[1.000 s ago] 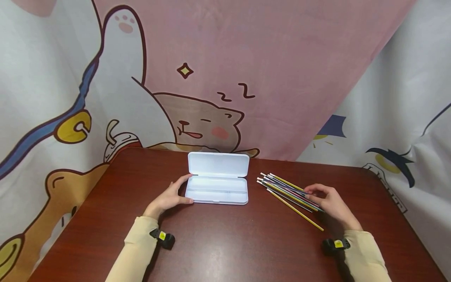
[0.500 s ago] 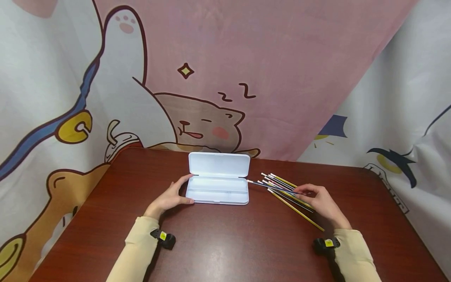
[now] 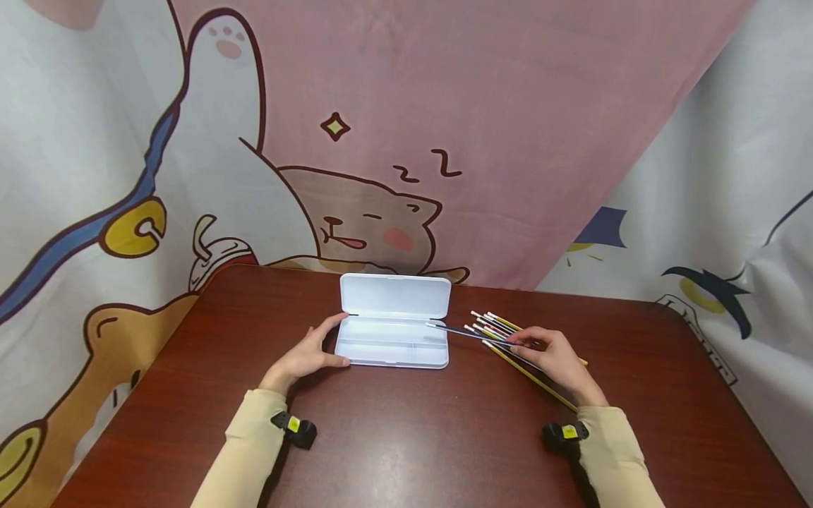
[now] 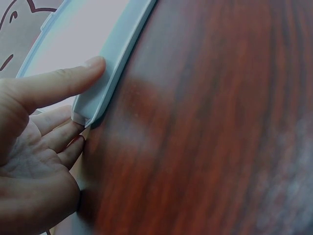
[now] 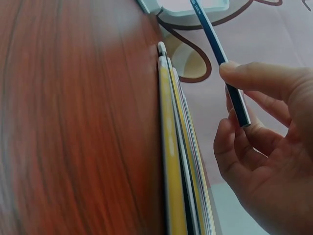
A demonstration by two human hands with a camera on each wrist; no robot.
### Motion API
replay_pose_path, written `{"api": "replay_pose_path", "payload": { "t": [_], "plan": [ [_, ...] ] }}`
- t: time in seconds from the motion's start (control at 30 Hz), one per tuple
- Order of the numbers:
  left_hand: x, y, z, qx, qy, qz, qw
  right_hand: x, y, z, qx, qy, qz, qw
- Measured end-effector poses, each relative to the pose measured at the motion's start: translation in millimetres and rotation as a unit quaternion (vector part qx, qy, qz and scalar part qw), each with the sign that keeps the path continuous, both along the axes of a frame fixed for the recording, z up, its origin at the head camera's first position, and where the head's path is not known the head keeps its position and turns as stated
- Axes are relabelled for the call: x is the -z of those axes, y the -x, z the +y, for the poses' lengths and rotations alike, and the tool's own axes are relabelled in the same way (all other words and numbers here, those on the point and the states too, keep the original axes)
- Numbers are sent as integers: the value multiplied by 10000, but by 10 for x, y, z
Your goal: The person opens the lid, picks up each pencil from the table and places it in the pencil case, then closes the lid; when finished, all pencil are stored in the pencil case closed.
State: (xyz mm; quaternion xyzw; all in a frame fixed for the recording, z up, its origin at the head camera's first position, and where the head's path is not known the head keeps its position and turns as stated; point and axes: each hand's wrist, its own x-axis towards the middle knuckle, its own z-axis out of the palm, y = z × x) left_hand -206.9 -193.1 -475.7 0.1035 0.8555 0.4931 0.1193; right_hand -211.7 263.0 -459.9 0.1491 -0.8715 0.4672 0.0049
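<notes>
An open white pencil case (image 3: 394, 297) sits near the back of the table, its lid tipped up behind a tray with dividers. My left hand (image 3: 308, 355) holds the case's left end, index finger at the back corner and thumb (image 4: 73, 81) along the front edge. Between thumb and fingers, my right hand (image 3: 554, 358) pinches a dark blue pencil (image 5: 211, 36) near its plain end. Its white-tipped end reaches over the right part of the tray. Beneath the right hand lies a loose pile of pencils (image 3: 498, 326) in several colours, partly hidden by it.
A yellow pencil (image 3: 533, 377) lies along the near side of the pile. The dark red-brown wooden table (image 3: 406, 430) ends at a cartoon-printed cloth (image 3: 508, 141) behind it. Each wrist wears a small black camera (image 3: 301, 432).
My right hand has lifted the blue pencil off the pile and carried it left, so its tip now overlaps the tray. The left hand and the case have stayed put.
</notes>
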Motion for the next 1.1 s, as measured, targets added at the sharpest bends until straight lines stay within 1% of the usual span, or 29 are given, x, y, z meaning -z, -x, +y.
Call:
{"api": "replay_pose_path", "payload": {
  "t": [0.3, 0.5, 0.67, 0.83, 1.1],
  "plan": [
    [7, 4, 4, -1, 5, 9, 10000, 26, 47, -177, -176, 12, -6, 9998],
    [21, 9, 0, -15, 11, 9, 10000, 32, 55, -291, -187, -27, 158, 9997],
    [27, 9, 3, -11, -22, 31, 10000, 31, 75, -374, -159, -155, 148, 9996],
    [37, 11, 0, -26, -74, 1, 10000, 50, 104, -450, -271, -92, 67, 9996],
    [40, 15, -2, -45, 15, 26, 10000, 89, 140, -615, -413, 54, 187, 9990]
  ]
}}
